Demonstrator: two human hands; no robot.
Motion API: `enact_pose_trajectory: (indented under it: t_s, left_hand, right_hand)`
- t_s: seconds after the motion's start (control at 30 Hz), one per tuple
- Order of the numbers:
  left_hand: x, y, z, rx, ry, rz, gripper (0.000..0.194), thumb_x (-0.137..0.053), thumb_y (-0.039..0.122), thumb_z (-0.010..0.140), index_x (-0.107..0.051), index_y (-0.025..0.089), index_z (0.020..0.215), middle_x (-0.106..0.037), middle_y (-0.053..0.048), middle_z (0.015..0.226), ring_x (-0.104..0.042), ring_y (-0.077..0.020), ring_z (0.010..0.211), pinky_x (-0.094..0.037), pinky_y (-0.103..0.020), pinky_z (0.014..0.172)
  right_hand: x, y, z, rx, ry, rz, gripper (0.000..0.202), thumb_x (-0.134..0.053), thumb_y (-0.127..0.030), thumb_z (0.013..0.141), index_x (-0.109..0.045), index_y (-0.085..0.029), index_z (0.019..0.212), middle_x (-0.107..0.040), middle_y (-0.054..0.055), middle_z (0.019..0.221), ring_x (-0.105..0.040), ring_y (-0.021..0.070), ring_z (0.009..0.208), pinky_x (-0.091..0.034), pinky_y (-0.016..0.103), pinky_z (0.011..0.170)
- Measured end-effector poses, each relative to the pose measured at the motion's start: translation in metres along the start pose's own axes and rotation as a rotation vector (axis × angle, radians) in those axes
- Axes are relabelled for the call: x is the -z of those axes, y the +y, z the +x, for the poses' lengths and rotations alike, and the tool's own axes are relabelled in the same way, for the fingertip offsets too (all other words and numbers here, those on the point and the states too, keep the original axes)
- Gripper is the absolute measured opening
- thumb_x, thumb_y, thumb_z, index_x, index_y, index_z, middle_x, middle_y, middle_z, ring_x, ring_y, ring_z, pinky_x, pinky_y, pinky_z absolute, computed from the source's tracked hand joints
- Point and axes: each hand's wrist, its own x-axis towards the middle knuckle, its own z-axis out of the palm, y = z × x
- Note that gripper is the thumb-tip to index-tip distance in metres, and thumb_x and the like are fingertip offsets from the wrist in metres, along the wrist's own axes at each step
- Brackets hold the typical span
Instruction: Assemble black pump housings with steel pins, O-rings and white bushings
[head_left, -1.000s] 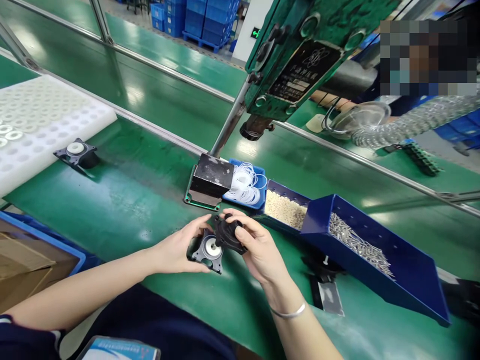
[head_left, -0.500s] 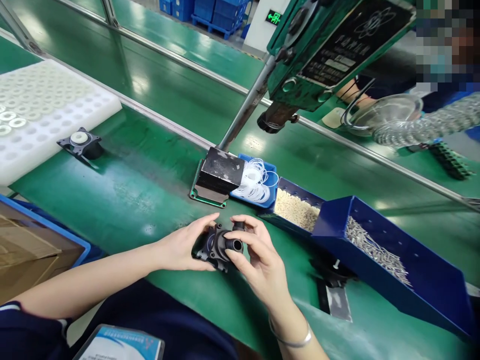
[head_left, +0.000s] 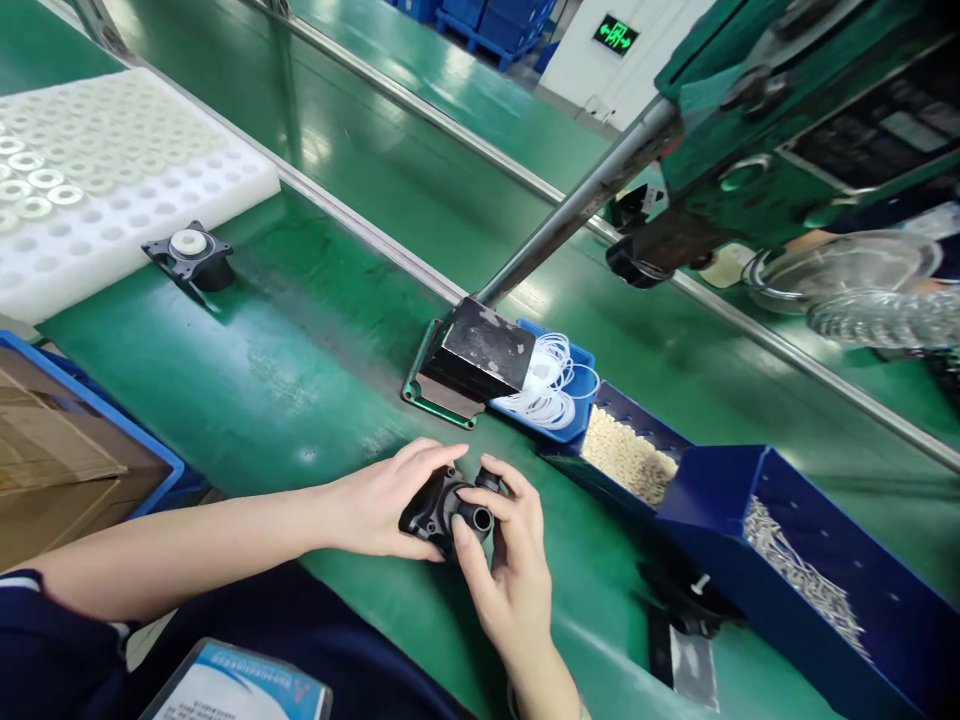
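My left hand (head_left: 390, 500) is wrapped round a black pump body (head_left: 421, 514) with a square flange, held just above the green bench. From the other side, my right hand (head_left: 506, 560) grips a black pump cover (head_left: 450, 510) with two pipe stubs, one pointing towards me. Cover and body sit against each other; fingers hide part of the seam. Away to the left, a similar black pump body (head_left: 214, 272) stands on the bench with a white ring (head_left: 187, 242) on top.
A press with a black block (head_left: 480, 345) at its base stands ahead. Beside it are a blue tray of white rings (head_left: 551, 385), a bin of cream-coloured small parts (head_left: 626, 455) and a blue bin (head_left: 712, 500) of screws. A white foam tray (head_left: 247, 185) lies left.
The view has shifted, so the bench items appear lower and farther right. The pump cover now sits closer against the body, and both hands have drawn together round them.
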Motion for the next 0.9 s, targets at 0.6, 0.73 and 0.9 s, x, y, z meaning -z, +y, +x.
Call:
enact_pose_trajectory:
  t_s: [0.6,0.73,0.9]
  left_hand:
    - [-0.001,-0.001,0.002,0.018,-0.017,-0.135,0.101,-0.073,0.062,0.068,-0.017,0.041,0.149,-0.036,-0.007,0.147,-0.05,-0.0123,0.138,-0.05,-0.044,0.133]
    - [-0.001,-0.005,0.001,-0.034,0.027,-0.102,0.104,-0.077,0.06,0.065,-0.019,0.042,0.149,-0.036,-0.007,0.146,-0.048,-0.0134,0.139,-0.048,-0.045,0.134]
    - [0.006,-0.01,0.001,-0.171,-0.009,0.017,0.082,-0.075,0.057,0.068,-0.041,0.038,0.14,-0.041,-0.008,0.139,-0.043,-0.0134,0.141,-0.05,-0.043,0.132]
  right_hand:
    - [-0.008,0.013,-0.012,-0.055,0.008,0.064,0.023,-0.06,-0.022,0.095,-0.059,-0.025,0.118,-0.042,0.01,0.135,-0.039,0.0241,0.133,-0.034,0.046,0.109]
    - [-0.009,0.016,-0.012,-0.044,0.013,0.082,0.023,-0.059,-0.023,0.096,-0.058,-0.025,0.119,-0.041,0.01,0.135,-0.038,0.0238,0.135,-0.034,0.047,0.111]
    - [-0.013,0.018,-0.009,-0.048,0.01,0.061,0.034,-0.058,-0.029,0.097,-0.05,-0.023,0.129,-0.043,0.013,0.135,-0.041,0.0249,0.134,-0.038,0.047,0.109]
